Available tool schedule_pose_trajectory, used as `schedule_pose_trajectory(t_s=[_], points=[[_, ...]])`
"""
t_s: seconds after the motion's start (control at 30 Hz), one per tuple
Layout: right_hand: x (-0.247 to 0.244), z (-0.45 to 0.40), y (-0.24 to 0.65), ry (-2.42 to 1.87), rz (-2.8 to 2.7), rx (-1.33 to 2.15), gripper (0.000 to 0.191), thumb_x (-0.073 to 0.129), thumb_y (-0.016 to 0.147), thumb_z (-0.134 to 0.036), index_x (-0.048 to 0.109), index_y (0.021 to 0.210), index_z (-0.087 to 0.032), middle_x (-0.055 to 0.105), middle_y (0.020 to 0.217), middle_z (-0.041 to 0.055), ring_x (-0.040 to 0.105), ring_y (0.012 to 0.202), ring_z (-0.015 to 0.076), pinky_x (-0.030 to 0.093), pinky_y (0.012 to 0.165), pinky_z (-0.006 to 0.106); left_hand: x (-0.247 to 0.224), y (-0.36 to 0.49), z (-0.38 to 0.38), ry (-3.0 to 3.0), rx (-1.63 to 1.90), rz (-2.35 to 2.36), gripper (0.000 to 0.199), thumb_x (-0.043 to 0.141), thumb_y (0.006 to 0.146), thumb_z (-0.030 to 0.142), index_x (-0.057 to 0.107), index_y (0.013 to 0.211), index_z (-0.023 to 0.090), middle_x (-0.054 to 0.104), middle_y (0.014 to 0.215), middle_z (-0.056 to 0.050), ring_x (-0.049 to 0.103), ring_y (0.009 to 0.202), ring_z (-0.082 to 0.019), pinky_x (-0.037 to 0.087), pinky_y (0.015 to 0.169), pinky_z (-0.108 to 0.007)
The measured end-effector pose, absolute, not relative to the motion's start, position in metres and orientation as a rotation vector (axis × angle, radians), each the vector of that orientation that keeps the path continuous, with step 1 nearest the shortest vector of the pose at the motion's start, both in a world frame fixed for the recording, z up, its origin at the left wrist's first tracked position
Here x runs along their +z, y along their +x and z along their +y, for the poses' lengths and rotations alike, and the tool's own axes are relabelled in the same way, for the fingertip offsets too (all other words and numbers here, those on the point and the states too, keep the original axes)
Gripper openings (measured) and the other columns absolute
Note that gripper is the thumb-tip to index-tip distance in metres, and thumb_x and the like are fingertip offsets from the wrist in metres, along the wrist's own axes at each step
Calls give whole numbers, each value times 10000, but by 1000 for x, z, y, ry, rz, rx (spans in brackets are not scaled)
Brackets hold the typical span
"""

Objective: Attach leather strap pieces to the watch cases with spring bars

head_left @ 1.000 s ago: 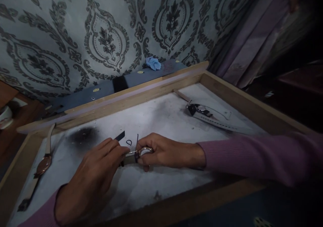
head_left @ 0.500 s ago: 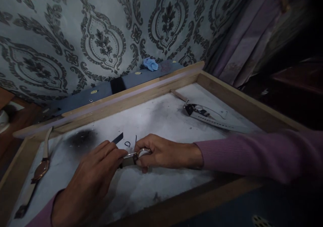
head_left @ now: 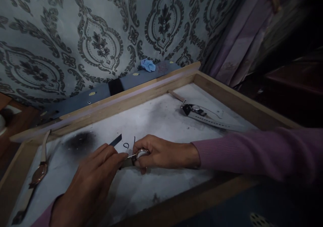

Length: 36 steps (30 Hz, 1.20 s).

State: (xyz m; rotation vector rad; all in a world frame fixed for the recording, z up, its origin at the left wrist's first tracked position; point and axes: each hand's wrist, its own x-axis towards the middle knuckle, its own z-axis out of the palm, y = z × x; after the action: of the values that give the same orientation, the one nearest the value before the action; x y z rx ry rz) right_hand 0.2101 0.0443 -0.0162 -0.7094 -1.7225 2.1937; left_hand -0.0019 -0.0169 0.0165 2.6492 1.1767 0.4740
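Observation:
My right hand (head_left: 153, 153) is closed around a wristwatch (head_left: 142, 153) with a pale round dial, thumb below the case. A grey-green strap (head_left: 127, 163) runs from the case towards my left hand (head_left: 98, 173). The left fingers are pinched together on a thin bright metal piece (head_left: 131, 156), whose tip meets the case beside the strap. Whether they also grip the strap is hidden. Beyond the left knuckles shows a dark flat strip (head_left: 116, 140) with a slanted end. A small dark loop (head_left: 126, 145) lies on the white surface near the right fingertips.
A wooden-rimmed tray (head_left: 131, 96) surrounds the work. A watch with a brown face (head_left: 39, 174) lies at left. At back right are another watch (head_left: 196, 108) and a pale strap (head_left: 176, 95). A blue crumpled cloth (head_left: 148, 65) sits behind the rim, before a patterned wall.
The whole view has shifted slightly, so things appear a little further left. Both hands stay at the watch, and the metal piece's visible part now looks shorter.

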Motion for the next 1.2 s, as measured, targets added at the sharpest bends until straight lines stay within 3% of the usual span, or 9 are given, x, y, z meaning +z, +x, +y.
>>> schedule_pose_trajectory(t_s=[1.2], points=[[-17,44,212,-647,-1741,2158,58,559,800,-63,596,792,-107,546,602,-44,526,583,76,434,603,214,21,3,-21,2736,552,1131,255,440,921,1,583,1091,127,500,751,-10,459,667,-125,356,573,-227]])
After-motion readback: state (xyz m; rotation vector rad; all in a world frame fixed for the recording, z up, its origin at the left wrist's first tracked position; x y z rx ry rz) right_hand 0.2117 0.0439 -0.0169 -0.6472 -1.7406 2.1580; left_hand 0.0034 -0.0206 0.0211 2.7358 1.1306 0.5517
